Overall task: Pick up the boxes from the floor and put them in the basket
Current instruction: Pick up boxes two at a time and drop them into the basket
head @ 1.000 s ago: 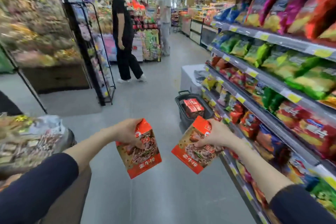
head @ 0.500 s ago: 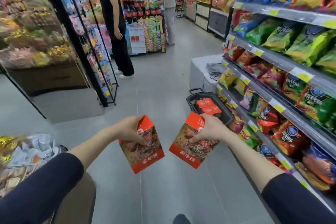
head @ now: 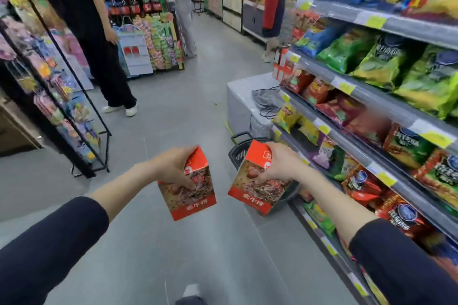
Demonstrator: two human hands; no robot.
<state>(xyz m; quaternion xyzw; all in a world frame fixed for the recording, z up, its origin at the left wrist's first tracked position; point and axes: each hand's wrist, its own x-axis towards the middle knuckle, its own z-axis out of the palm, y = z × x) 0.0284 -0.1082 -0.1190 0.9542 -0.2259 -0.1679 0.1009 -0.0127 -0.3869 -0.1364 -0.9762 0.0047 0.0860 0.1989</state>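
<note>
the basket (head: 238, 154) sits just beyond and below the right hand (head: 278, 167), mostly hidden behind the box (head: 256, 189) which that hand grips by its top. only a dark rim and handle show, so how full it is i cannot tell. the left hand (head: 173, 167), fingers curled round a second box (head: 189, 197), is farther off; the basket lies ahead of it and to its right. both boxes hang long axis down, tilted. grey floor (head: 173, 111) lies below the hands, with stocked shelves (head: 371, 163) close past the right hand.

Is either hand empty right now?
No: the left hand grips one red box, the right hand a second red box.
</note>
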